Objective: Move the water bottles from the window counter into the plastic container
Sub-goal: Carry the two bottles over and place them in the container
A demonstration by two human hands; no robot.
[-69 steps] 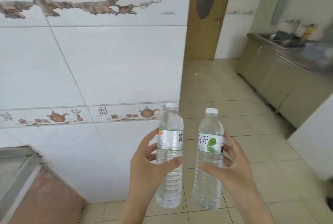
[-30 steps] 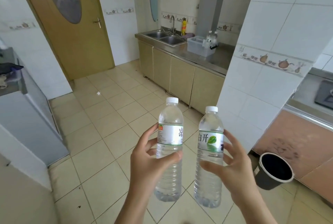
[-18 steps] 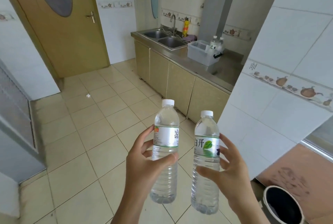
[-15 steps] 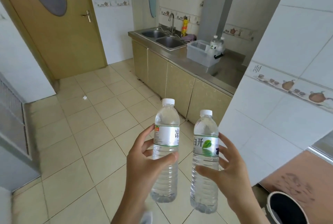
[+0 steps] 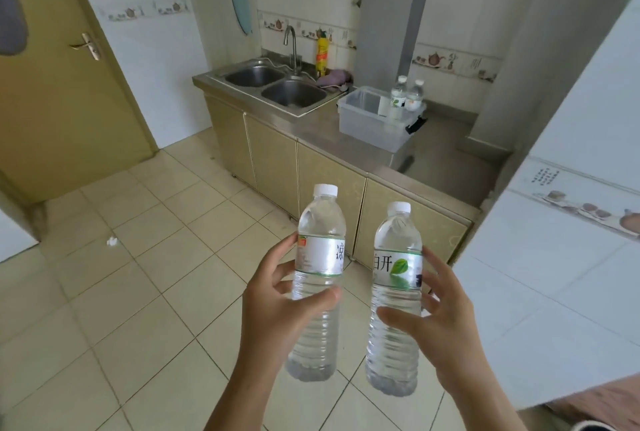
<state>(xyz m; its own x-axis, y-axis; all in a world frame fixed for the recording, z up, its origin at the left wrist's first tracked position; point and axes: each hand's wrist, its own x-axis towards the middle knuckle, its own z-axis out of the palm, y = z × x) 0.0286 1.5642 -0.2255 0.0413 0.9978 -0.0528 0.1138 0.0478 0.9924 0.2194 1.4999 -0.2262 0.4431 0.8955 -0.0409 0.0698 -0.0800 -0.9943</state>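
My left hand (image 5: pixel 273 313) grips one clear water bottle (image 5: pixel 320 222) with a white cap, held upright over the tiled floor. My right hand (image 5: pixel 440 323) grips a second water bottle (image 5: pixel 398 240) with a green-leaf label, upright beside the first. Across the room a translucent plastic container (image 5: pixel 367 125) sits on the steel counter (image 5: pixel 433 157) right of the sink. Two more bottles (image 5: pixel 405 98) stand upright at the container's far right corner; whether inside it I cannot tell.
A double steel sink (image 5: pixel 277 84) with a tap, a yellow bottle (image 5: pixel 322 53) and a cloth lie left of the container. A white tiled wall corner (image 5: pixel 554 274) juts in at the right. A wooden door (image 5: pixel 62 84) is at the left. Open tiled floor (image 5: pixel 138 257) lies between.
The view has swung from a tiled wall round to the sink counter and has come closer to it. Both hands keep the same grip on the bottles.
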